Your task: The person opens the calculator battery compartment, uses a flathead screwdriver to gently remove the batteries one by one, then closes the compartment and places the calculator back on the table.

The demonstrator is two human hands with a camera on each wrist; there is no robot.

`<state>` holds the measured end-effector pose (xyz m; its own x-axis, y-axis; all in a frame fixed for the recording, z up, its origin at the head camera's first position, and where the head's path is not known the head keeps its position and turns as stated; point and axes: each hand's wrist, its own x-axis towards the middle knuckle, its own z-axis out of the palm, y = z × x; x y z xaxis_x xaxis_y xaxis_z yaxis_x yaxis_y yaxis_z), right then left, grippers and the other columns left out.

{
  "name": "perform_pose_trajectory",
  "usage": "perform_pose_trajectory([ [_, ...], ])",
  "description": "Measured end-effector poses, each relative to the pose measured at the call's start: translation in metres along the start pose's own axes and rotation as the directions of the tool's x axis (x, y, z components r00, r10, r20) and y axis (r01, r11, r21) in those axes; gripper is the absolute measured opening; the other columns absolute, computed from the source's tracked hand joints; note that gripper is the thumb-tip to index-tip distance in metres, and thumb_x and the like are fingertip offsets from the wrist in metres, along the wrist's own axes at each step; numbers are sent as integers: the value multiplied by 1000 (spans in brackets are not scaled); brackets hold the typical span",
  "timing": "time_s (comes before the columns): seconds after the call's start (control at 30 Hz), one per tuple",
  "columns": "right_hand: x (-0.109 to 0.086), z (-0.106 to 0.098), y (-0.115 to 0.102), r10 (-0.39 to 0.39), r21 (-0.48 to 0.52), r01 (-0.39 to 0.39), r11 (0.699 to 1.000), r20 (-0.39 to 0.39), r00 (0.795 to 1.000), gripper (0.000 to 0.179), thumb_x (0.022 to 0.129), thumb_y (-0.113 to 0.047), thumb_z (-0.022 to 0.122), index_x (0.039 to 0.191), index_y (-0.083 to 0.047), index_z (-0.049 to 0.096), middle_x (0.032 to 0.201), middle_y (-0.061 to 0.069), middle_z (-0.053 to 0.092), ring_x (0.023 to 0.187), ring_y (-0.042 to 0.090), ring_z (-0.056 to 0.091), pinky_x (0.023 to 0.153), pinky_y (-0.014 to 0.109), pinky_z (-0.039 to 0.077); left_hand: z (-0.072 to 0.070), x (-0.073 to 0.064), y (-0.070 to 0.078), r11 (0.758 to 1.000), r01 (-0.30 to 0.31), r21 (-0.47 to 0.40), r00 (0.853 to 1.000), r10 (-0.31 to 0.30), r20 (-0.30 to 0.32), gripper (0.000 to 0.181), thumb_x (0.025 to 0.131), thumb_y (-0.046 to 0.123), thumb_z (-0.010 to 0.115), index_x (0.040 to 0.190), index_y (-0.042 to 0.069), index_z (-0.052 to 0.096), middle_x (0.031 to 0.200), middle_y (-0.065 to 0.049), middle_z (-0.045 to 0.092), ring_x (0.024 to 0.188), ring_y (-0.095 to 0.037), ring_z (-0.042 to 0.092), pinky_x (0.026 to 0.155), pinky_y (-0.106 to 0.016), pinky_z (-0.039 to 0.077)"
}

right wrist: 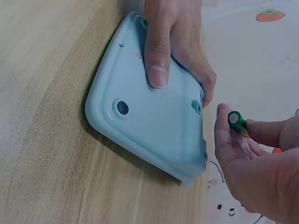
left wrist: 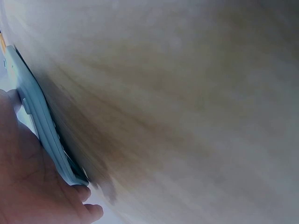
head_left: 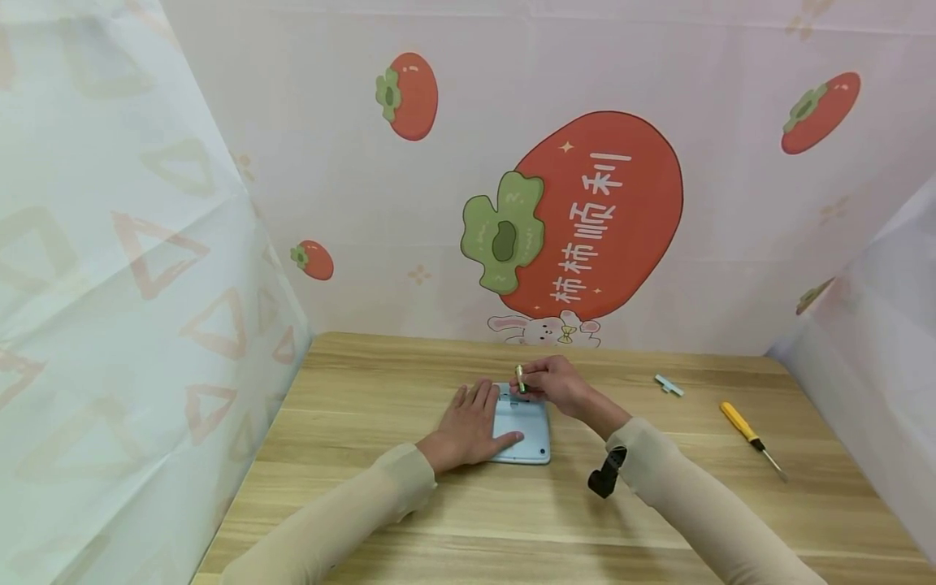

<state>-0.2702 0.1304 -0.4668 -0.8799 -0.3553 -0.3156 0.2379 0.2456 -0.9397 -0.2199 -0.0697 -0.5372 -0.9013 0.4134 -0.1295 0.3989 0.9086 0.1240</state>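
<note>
Evidently, a pale wood-grain desk (head_left: 351, 382) carries everything, and near its middle lies a light-blue, round-cornered plastic device (head_left: 528, 431). The left hand (head_left: 471, 426) rests on it, fingers extended and thumb spread well apart from them. The right hand (head_left: 559, 383), at the device's far edge, has thumb and fingers drawn together in a pinch. Rightward lie a yellow-handled metal screwdriver (head_left: 742, 424) and a slim light-blue plastic cover (head_left: 669, 385). Clamped in the right hand's pinch is a green-and-gold cylindrical battery (right wrist: 237, 120).
</note>
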Motion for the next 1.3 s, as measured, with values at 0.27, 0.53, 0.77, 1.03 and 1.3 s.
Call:
perform_pose_trajectory([
  [0.27,-2,-4,3,20,78,-21,997,11,1000,33,110,0,52,138,16,57,121,25,73,106,26,75,100,43,58,2,0,0,1000,3,1,1000,-3,-17,103,99,82,36,167,5,23,174,-15,23,163,-29,18,131,-53,16],
  [0.53,-6,-11,4,25,95,-25,995,6,1000,33,110,0,51,137,18,56,118,24,74,102,23,76,100,43,59,-7,-4,2,1000,-3,2,1000,3,3,104,100,81,36,167,4,22,175,-16,22,163,-30,17,131,-54,17],
  [0.77,-11,-21,4,29,108,-30,994,6,1000,37,111,-2,50,141,18,52,120,26,73,105,25,75,105,48,55,-10,-7,2,1000,-4,-3,1000,4,6,105,99,82,34,168,4,21,175,-16,21,163,-29,18,131,-53,17],
  [1.03,-18,-29,3,40,111,-38,993,-19,999,36,111,-2,50,141,19,51,121,25,73,105,25,75,105,48,54,-8,-7,1,1000,-5,-8,1000,5,-3,103,100,82,35,167,4,22,175,-16,22,163,-29,18,131,-53,17],
  [1.3,-25,-38,3,35,111,-32,993,-23,999,39,111,-1,49,144,20,47,128,31,69,106,26,75,110,54,48,-9,-8,2,1000,-9,-12,1000,9,-9,103,99,81,36,167,4,23,175,-16,22,163,-29,19,131,-53,18],
])
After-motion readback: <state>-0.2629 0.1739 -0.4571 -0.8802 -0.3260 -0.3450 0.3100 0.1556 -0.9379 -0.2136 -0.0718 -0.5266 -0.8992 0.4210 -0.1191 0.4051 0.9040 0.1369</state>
